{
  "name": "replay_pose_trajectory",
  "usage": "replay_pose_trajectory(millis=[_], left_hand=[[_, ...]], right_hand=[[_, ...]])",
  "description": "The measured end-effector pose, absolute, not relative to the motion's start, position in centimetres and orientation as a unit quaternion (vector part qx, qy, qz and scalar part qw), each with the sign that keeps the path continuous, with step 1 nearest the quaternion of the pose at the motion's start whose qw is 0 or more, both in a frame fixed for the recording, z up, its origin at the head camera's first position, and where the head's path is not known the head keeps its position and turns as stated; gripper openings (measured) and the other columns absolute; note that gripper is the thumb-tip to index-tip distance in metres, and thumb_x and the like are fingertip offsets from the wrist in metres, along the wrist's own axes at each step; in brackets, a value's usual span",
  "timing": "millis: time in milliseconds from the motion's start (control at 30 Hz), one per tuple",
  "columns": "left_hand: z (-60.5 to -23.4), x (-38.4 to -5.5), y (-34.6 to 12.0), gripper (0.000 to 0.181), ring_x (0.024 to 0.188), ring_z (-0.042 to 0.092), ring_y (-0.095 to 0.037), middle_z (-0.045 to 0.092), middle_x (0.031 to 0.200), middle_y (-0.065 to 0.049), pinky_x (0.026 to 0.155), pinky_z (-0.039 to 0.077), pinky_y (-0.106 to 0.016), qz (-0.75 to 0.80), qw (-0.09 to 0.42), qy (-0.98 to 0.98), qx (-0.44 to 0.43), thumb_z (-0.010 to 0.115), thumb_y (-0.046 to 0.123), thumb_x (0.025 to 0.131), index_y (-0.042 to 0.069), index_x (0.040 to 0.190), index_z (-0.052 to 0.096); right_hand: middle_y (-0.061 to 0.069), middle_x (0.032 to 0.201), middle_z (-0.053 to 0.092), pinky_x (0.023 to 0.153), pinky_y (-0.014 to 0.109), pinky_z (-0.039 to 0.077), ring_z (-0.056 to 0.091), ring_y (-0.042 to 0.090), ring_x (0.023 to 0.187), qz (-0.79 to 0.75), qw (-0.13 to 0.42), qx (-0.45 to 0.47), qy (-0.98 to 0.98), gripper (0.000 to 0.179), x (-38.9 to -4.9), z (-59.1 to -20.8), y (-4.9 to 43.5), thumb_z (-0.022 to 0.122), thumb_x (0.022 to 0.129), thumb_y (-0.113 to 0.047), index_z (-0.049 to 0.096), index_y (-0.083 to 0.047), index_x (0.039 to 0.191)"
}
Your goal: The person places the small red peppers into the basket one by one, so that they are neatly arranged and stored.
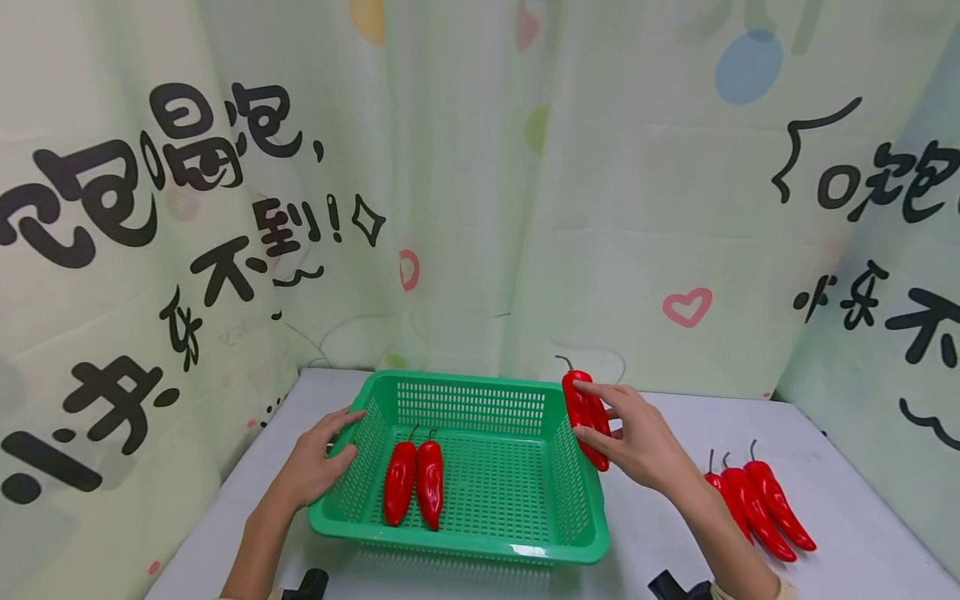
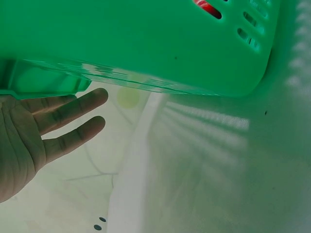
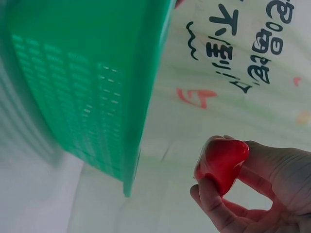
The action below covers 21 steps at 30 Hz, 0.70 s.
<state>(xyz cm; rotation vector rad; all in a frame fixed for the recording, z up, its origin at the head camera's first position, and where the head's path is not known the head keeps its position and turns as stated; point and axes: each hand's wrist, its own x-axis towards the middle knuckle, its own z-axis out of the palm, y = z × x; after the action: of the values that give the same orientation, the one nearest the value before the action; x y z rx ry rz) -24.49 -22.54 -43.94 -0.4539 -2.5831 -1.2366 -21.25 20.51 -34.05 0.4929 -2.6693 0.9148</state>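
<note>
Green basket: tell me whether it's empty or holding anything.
Not empty. The green basket holds two red chili peppers lying side by side on its floor.

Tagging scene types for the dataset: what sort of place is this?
Probably a staged recording booth, not a kitchen: printed curtains wall in a plain white table, which holds just a green basket and glossy, likely fake red peppers.

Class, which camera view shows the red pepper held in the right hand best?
The head view: the held pepper shows from stem to tip in the right hand, over the green basket rim. The right wrist view shows only one end between fingers; the left wrist view misses it.
</note>
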Motion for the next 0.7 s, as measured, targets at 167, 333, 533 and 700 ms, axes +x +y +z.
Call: replay_pose_trajectory(millis=[167,333,533,700], left_hand=[[-43.9,-24.5,-22.5,0.047,0.120,0.059,-0.043,0.045,0.151,-0.031,0.090,0.054,-0.052,-0.424,0.123,-0.883,-0.158,0.057,0.000,0.094,-0.003,0.141,0.057],[-44.0,-24.4,-22.4,0.047,0.120,0.060,-0.043,0.045,0.151,-0.031,0.089,0.054,-0.050,-0.422,0.119,-0.885,-0.154,0.057,0.000,0.094,-0.003,0.142,0.057],[-43.9,-24.4,-22.4,0.047,0.119,0.060,-0.042,0.045,0.151,-0.031,0.088,0.055,-0.049,-0.423,0.117,-0.886,-0.152,0.057,0.001,0.094,-0.003,0.141,0.057],[-43.9,-24.5,-22.5,0.047,0.117,0.061,-0.041,0.045,0.151,-0.031,0.087,0.055,-0.048,-0.423,0.119,-0.885,-0.152,0.058,0.001,0.094,-0.003,0.141,0.057]], right_hand=[[0.024,0.130,0.059,0.065,0.039,0.062,0.065,0.039,0.104,0.322,0.132,0.185,-0.919,0.064,-21.5,-33.7,19.3,0.084,0.084,-0.015,0.057,-0.001,0.141],[0.023,0.130,0.059,0.066,0.037,0.062,0.065,0.038,0.105,0.327,0.121,0.199,-0.916,0.063,-21.8,-33.6,18.3,0.083,0.085,-0.013,0.057,-0.002,0.141],[0.022,0.130,0.059,0.068,0.037,0.062,0.065,0.037,0.103,0.320,0.116,0.213,-0.916,0.062,-22.3,-33.6,17.5,0.082,0.086,-0.012,0.057,-0.003,0.142],[0.022,0.130,0.059,0.069,0.037,0.062,0.064,0.036,0.104,0.321,0.112,0.218,-0.915,0.063,-22.3,-33.4,16.8,0.082,0.086,-0.012,0.057,-0.003,0.142]])
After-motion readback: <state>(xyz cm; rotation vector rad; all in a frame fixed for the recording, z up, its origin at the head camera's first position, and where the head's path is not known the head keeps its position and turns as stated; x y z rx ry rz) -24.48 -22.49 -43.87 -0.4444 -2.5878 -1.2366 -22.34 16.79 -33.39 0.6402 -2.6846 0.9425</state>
